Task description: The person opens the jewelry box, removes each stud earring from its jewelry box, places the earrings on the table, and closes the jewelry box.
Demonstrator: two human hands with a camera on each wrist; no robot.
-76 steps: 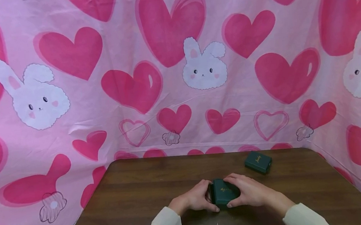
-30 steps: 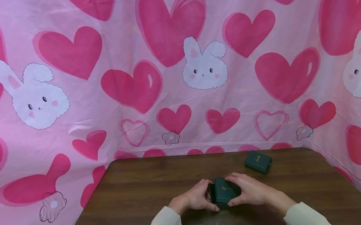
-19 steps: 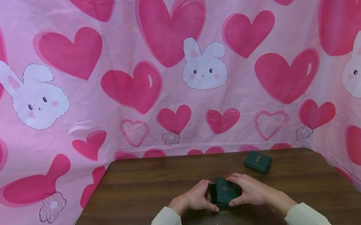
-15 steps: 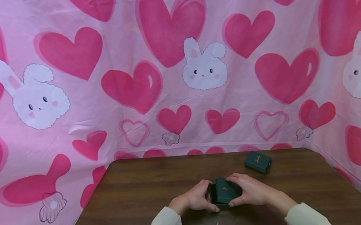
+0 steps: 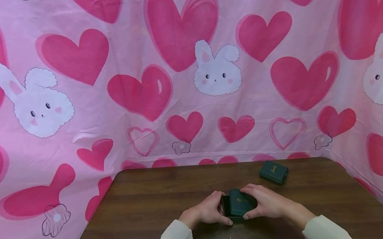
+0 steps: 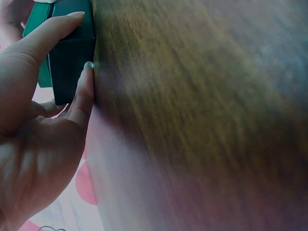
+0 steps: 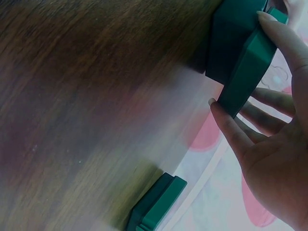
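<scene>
On the near middle of the brown wooden desk (image 5: 151,203), the left hand (image 5: 207,209) grips a dark green rectangular box base (image 6: 70,67), the right hand (image 5: 267,201) its green lid (image 5: 238,207), set rightward, whose gold script (image 5: 241,199) is illegible. Another green box (image 5: 274,172) lies far right.

Unreadable gold script (image 5: 241,200) marks the lid (image 5: 240,204) and far box (image 5: 273,174)

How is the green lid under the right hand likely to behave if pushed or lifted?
The green lid is probably stiff: its edges look straight in the grip of the right hand. It may tip or slide if released, since it overhangs the dark box base. It seems unlikely to roll, given its flat faces.
</scene>
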